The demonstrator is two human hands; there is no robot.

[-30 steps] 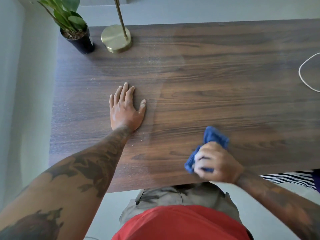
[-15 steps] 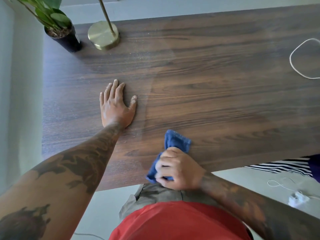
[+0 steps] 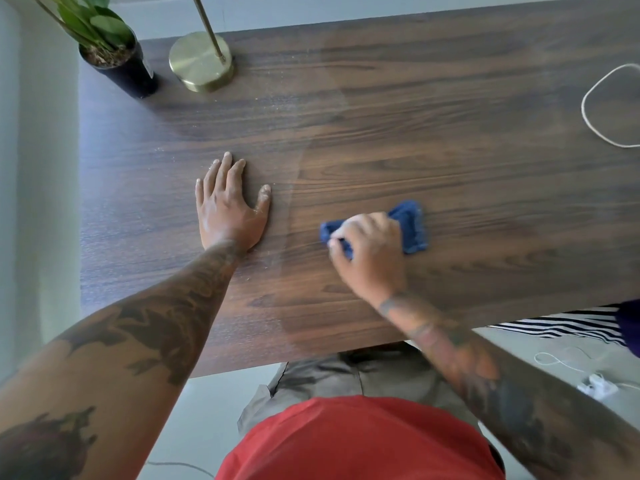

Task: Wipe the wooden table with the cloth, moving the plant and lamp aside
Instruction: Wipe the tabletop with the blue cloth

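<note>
The cloth, blue and bunched, lies on the wooden bench near its front edge, gripped by the right hand with fingers curled round it. The left hand rests flat, fingers straight. Plant and lamp stand side by side at the far left corner.

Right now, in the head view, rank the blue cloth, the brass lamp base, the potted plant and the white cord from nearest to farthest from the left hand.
From the left hand:
1. Blue cloth, to its right, gripped by the right hand.
2. Brass lamp base, far edge.
3. Potted plant, far left corner.
4. White cord, far right edge.
</note>
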